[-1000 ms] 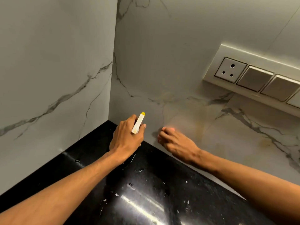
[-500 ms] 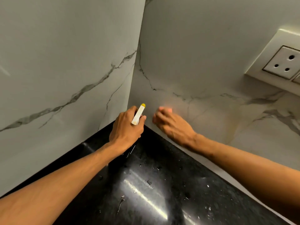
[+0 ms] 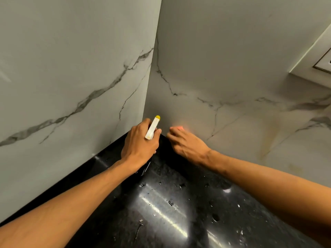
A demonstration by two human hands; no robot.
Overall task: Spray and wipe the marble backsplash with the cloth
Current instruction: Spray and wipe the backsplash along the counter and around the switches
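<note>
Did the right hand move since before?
Yes. The right hand slid left along the backsplash, closer to the wall corner.

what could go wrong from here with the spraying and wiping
1. The nozzle in the left hand sits close beside the right hand; a squirt may wet that hand rather than the marble.
2. The socket plate is on the same wall; mist drifting right could reach it.
3. Yellowish streaks lie right of both hands and may be missed.
</note>
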